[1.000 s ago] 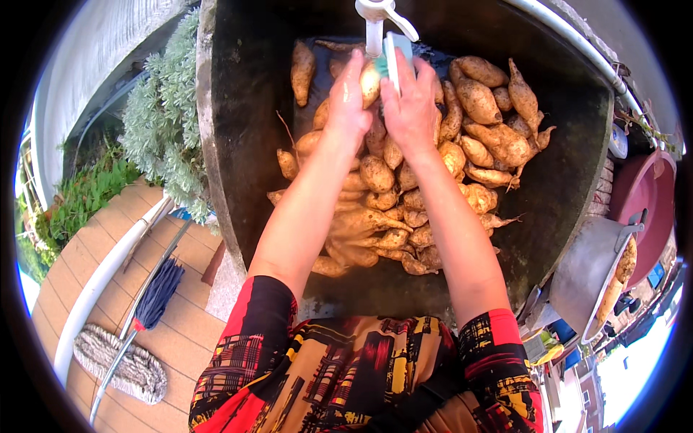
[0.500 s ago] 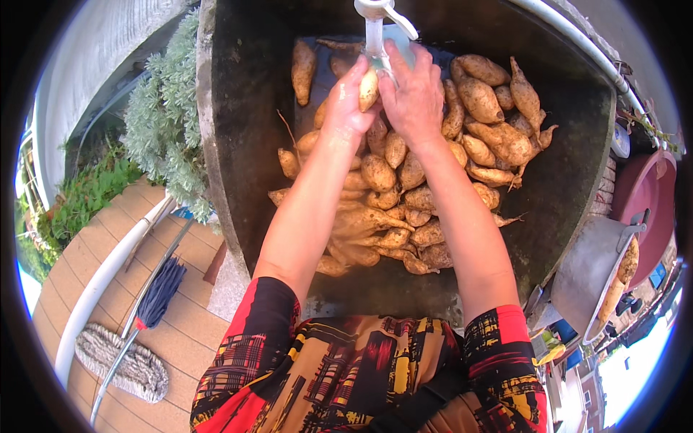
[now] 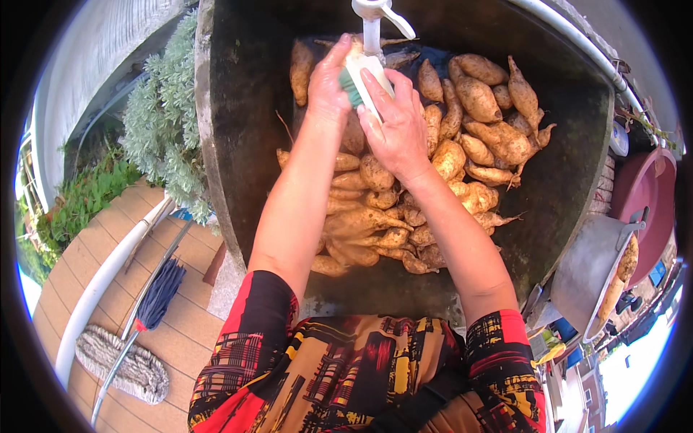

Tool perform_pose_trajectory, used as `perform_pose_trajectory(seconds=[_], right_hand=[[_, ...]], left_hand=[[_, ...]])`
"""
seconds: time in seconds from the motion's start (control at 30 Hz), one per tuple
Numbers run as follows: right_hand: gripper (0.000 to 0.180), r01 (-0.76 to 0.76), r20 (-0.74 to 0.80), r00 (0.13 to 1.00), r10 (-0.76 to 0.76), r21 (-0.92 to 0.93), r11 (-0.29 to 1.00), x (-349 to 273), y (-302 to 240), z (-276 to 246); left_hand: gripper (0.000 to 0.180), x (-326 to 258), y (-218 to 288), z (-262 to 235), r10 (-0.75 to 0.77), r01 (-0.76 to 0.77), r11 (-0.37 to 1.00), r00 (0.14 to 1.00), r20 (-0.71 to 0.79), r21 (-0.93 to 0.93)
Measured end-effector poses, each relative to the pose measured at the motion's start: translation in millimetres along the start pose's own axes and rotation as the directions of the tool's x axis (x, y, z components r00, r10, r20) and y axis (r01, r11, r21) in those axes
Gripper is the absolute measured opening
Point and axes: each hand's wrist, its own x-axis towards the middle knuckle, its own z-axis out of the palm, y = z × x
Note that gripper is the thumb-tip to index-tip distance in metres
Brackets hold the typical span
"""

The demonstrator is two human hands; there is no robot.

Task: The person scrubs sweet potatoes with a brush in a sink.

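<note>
Both hands are up under the white tap [image 3: 372, 22] at the far end of the big dark sink [image 3: 238, 144]. The left hand [image 3: 328, 83] is wrapped around a sweet potato [image 3: 354, 50], fingers curled shut on it, while the right hand [image 3: 393, 123] presses a green-and-white scrub sponge [image 3: 359, 83] against it, fingers closed over the pad. That potato looks firm and fairly hefty for its size, so it won't squash, but wet skin plus knobbly tapering ends would probably make it slippery; I'd grab it round the fat middle like that. The sponge is soft and light, easy to pinch. The rest of the pile of sweet potatoes [image 3: 476, 130] sits heaped in the basin below and to the right
</note>
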Motion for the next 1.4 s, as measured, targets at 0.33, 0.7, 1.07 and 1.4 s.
perform_pose_trajectory(seconds=[0.33,0.7,1.07,1.4], right_hand=[[0.050,-0.095,-0.023,0.995,0.096,0.043,0.995,10,-4,5],[0.050,-0.128,-0.048,0.990,0.130,0.041,0.991,31,26,8],[0.053,-0.025,-0.101,0.994,-0.043,-0.588,0.809,-12,0,-55],[0.032,-0.472,0.005,0.820,0.572,0.573,0.670,-20,9,-117]], left_hand=[[0.025,-1,-21,-5,0.163,-0.148,0.986,0.951,-0.262,0.076],[0.037,-16,-34,-17,-0.022,0.025,0.997,0.999,0.035,-0.074],[0.040,-24,-35,-14,0.157,-0.154,0.964,0.988,0.002,0.218],[0.052,-99,-45,39,-0.072,-0.132,0.690,0.966,0.250,0.711]])
